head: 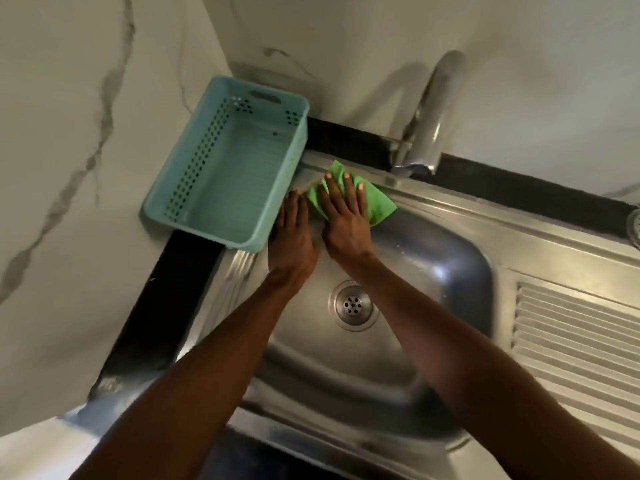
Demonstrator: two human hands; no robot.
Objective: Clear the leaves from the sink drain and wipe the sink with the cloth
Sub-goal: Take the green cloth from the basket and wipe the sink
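Right hand (346, 220) flat on green cloth (375, 202) at sink (450, 271) rim

Sink (446, 271): stainless steel, rounded basin, ribbed draining board at its right. Drain (353, 305): round perforated strainer, set mid-basin, showed bare metal. Cloth (375, 202): bright green, lay crumpled flat on the sink's far rim, beneath the tap.

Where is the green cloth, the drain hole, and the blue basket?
green cloth (381, 204): head view, on its right corner.
drain (353, 305): head view, on its holed centre.
blue basket (239, 174): head view, on its inside floor.
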